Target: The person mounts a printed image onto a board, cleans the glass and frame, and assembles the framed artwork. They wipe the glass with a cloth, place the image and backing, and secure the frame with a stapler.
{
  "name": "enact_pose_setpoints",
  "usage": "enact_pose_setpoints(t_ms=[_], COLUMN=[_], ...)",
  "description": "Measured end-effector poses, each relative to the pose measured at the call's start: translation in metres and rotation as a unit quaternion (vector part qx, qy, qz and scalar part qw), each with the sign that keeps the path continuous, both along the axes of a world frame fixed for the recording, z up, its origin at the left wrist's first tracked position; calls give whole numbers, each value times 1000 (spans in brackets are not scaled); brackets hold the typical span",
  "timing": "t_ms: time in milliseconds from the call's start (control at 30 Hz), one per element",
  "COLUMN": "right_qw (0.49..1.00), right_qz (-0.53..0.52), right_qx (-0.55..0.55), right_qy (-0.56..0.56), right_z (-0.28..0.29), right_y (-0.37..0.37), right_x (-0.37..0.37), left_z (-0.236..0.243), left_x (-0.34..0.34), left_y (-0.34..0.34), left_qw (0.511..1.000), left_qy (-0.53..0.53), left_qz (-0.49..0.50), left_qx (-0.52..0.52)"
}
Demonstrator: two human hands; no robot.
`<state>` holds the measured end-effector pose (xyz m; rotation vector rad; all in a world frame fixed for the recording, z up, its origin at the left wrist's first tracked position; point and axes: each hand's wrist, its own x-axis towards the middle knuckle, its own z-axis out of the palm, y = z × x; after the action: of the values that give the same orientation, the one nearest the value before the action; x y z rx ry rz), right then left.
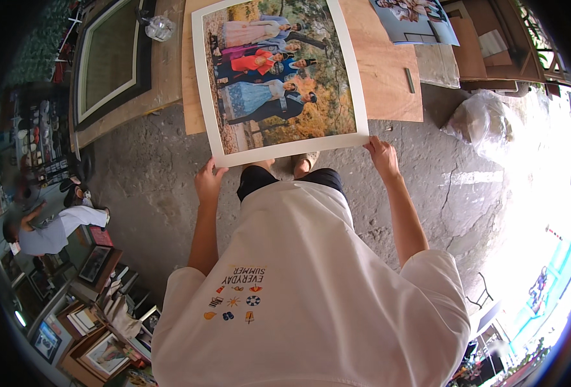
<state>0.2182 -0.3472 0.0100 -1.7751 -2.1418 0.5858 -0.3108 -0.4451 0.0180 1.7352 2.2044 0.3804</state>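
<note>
A large photo print (275,90) with a white border shows a group in colourful traditional dress among autumn trees. My left hand (209,177) pinches its near left corner, and my right hand (382,155) pinches its near right corner. The print lies over a plywood board (392,97), its near edge reaching out beyond the board above my feet. A smaller glossy photo (414,19) is at the board's back right, and a thin dark bar (409,80) lies at the board's right side.
A dark frame (111,61) and plastic bottle (159,29) are on the left of the bench. A plastic-wrapped bundle (475,122) rests at right on the concrete floor (453,200). A co-worker (53,232) is at the lower left among stacked frames (98,355).
</note>
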Motion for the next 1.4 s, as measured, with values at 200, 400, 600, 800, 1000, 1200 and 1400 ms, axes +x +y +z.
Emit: enact_pose_setpoints(t_ms=[200,400,600,800,1000,1200,1400], right_qw=[1000,996,999,995,988,994,993], right_qz=[-12,-44,-18,-27,-24,-40,10], right_qx=[-1,-28,40,87,126,78,113], right_qy=[9,75,21,42,83,62,42], right_z=[1,1,39,24,10,9,12], right_y=[-4,-11,-11,-15,-15,-16,-9], right_x=[1,5,-14,-17,-13,-11,-6], left_z=[34,49,16,12,5,10,9], left_x=[34,117,158,162,162,164,156], left_y=[6,47,63,67,66,66,67], left_qw=[994,961,937,930,923,918,913], left_qy=[56,-16,-35,-44,-43,-54,-48], left_qz=[69,-265,-336,-352,-362,-367,-379], left_qx=[71,73,88,100,126,137,144])
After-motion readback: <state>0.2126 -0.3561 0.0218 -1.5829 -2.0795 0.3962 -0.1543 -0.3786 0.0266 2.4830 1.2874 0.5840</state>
